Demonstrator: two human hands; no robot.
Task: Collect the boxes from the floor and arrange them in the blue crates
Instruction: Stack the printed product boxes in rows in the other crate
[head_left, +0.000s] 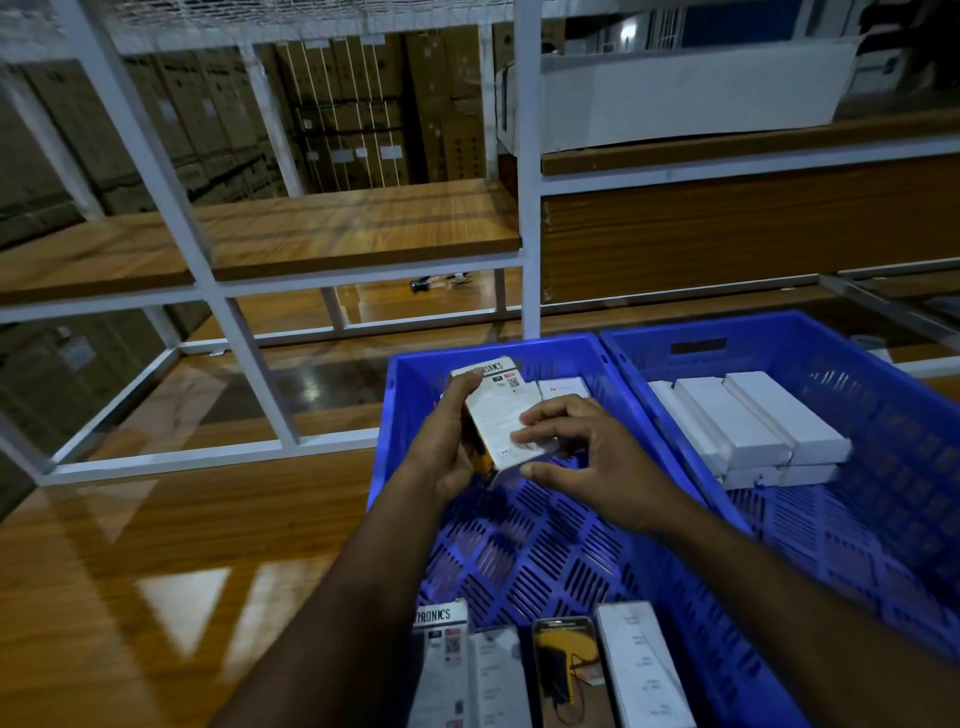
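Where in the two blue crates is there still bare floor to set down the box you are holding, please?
The left crate has bare perforated floor across its middle, between the boxes at its far wall and the near row. The right crate is bare in front of the white stack. Both hands, left hand and right hand, hold the box over the left crate.

Two crates sit side by side on the floor (130, 545). In the left crate (519, 545), a row of boxes (545, 670) lies along the near end, and both hands hold one box (501, 415) over its far end. In the right crate (883, 441), stacked boxes (753, 426) lie at the far end. A shelving rack (260, 249) stands behind the crates.
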